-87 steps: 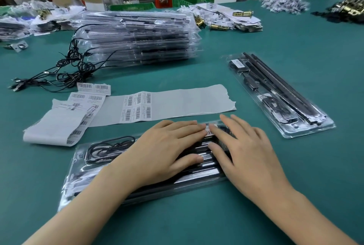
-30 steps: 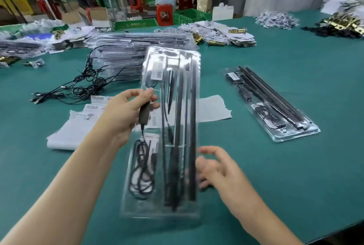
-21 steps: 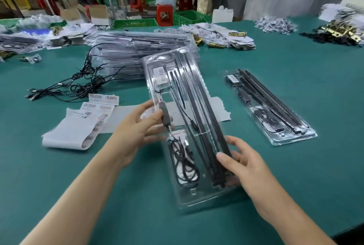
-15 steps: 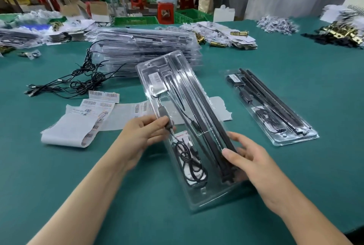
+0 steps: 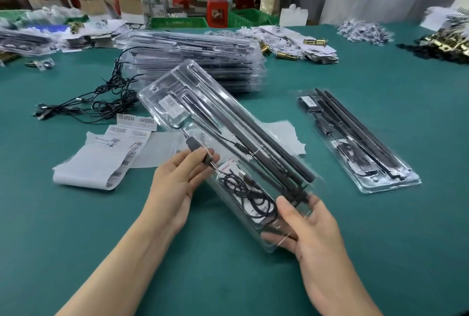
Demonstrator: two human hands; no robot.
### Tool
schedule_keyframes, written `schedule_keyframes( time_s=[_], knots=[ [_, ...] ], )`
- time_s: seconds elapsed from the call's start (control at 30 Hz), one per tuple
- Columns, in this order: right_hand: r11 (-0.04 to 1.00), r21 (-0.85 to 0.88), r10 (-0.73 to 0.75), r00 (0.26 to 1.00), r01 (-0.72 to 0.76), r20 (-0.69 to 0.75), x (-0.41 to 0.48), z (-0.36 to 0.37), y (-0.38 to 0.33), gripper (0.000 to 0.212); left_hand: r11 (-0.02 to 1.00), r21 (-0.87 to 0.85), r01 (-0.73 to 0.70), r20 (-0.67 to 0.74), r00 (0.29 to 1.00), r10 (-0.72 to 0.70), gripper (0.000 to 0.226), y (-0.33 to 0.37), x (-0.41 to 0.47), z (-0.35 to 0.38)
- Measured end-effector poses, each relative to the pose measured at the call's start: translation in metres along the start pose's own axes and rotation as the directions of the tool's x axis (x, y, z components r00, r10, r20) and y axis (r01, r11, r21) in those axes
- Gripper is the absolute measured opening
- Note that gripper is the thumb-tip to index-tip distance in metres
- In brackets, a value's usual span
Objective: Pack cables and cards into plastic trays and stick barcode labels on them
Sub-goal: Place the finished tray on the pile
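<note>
A clear plastic tray [image 5: 162, 89] with black rods, a coiled black cable and a barcode label is lifted off the green table and tilted, its far end up and to the left. My left hand [image 5: 177, 183] grips its left edge near the middle, fingers curled over the cable's inline plug. My right hand [image 5: 309, 232] holds the near end, thumb on top and fingers underneath. A second packed tray [image 5: 360, 143] lies flat on the right. Barcode label sheets [image 5: 101, 161] lie on the left.
A tall stack of packed trays [image 5: 200, 62] stands behind the held one. Loose black cables [image 5: 96, 102] lie tangled at the left. Cards and brass parts [image 5: 299, 44] sit at the back, with more piles at the far right. A person stands beyond the table.
The tray lay flat under both pressing hands, then got lifted upright. Since then it has swung clockwise, its near end going right, and my right hand has taken hold of that end.
</note>
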State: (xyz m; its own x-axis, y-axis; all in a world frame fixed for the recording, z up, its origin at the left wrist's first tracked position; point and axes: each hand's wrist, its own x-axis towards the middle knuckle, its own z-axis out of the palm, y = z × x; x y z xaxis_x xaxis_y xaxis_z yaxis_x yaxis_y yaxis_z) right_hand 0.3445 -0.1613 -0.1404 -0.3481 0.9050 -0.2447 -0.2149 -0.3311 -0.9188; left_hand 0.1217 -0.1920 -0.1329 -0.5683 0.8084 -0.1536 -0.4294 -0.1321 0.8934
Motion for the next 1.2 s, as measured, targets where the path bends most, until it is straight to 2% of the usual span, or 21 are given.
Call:
schedule_keyframes(
  time_s=[0.27, 0.4, 0.53, 0.67, 0.83, 1.0, 1.1, 1.2],
  knots=[
    [0.987, 0.05, -0.151, 0.988, 0.153, -0.037, 0.02, -0.047, -0.047, 0.029, 0.992, 0.12, -0.039, 0.262, 0.965, 0.006, 0.045, -0.005, -0.007, 0.006],
    [0.977, 0.056, -0.194, 0.962, 0.207, -0.19, 0.044, -0.089, -0.083, 0.036, 0.973, 0.219, -0.068, 0.272, 0.962, 0.006, 0.042, -0.011, -0.011, 0.007],
    [0.991, 0.026, -0.11, 0.925, 0.129, -0.363, 0.085, -0.122, -0.112, 0.017, 0.964, 0.258, -0.068, 0.293, 0.956, -0.011, 0.04, -0.012, -0.013, 0.01],
    [0.999, 0.033, 0.001, 0.901, 0.014, -0.435, 0.121, -0.128, -0.121, 0.047, 0.95, 0.301, -0.086, 0.308, 0.951, -0.011, 0.038, -0.013, -0.017, 0.011],
    [0.996, -0.003, 0.082, 0.899, -0.093, -0.431, 0.135, -0.128, -0.124, 0.035, 0.936, 0.333, -0.113, 0.312, 0.95, 0.003, 0.037, -0.013, -0.019, 0.01],
    [0.996, 0.019, 0.084, 0.892, -0.084, -0.444, 0.123, -0.13, -0.119, 0.014, 0.925, 0.361, -0.12, 0.323, 0.947, -0.003, 0.031, -0.015, -0.019, 0.011],
    [0.996, -0.016, 0.068, 0.876, -0.086, -0.477, 0.113, -0.126, -0.112, 0.012, 0.922, 0.367, -0.126, 0.34, 0.94, -0.006, 0.034, -0.017, -0.02, 0.011],
    [0.992, -0.109, -0.009, 0.848, -0.058, -0.529, 0.103, -0.125, -0.11, 0.013, 0.924, 0.359, -0.132, 0.355, 0.935, -0.005, 0.037, -0.015, -0.021, 0.012]
  ],
)
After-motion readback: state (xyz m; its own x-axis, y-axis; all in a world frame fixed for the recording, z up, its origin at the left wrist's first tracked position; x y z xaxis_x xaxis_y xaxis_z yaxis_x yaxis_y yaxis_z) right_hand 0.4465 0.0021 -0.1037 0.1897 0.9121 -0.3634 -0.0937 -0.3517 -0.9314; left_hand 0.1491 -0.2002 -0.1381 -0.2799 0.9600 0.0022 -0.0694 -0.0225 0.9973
